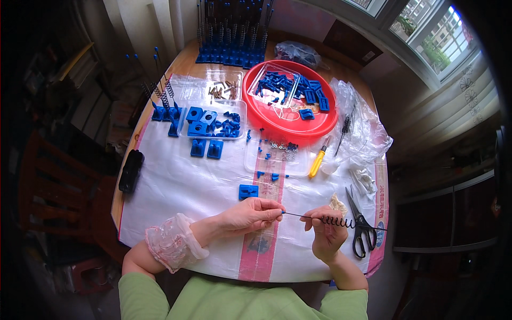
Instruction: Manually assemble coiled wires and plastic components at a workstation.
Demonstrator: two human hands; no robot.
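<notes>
Head view: both hands [249, 215] [326, 237] pinch a black rod [297, 215], partly covering it

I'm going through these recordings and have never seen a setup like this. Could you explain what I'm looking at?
There is no machine here: a person works with two bare hands. The single picture comes from a wide fisheye camera on the head, looking down, so straight edges bend near the rim. The left hand pinches one end of a thin dark rod; the right hand holds it further along, by a dark coil spring. A white sheet covers much of the table. On it lie scissors, a yellow-handled screwdriver and a blue piece. Behind are a red basin and a clear container, both holding blue parts.
</notes>
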